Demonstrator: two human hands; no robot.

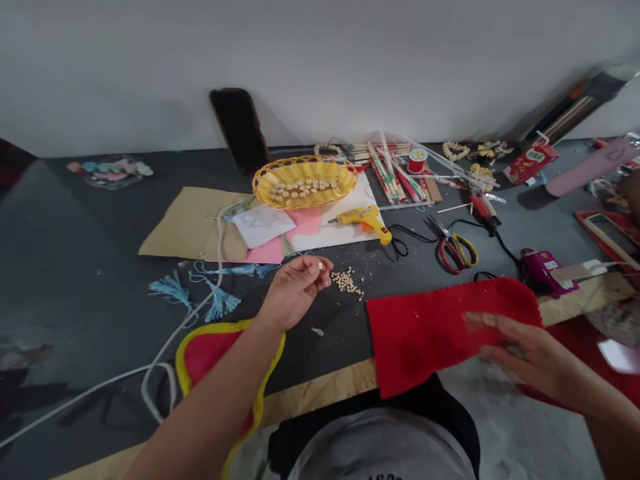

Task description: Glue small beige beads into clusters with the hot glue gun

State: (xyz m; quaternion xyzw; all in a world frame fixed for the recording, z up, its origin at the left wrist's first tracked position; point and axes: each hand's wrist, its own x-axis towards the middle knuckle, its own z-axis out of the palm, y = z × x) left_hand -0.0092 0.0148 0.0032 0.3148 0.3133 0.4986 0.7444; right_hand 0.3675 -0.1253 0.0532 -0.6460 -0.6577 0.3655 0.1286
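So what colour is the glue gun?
The glue gun is yellow, shown best in the head view.

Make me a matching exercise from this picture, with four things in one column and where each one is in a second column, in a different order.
Things:
1. Yellow glue gun
2. Woven basket
3. Red felt
4. Loose beads

Places:
A. Beneath the right hand
B. On the dark table beside the left hand
C. On the white sheet
D. At the far edge of the papers

Pairs: 1-C, 2-D, 3-A, 4-B
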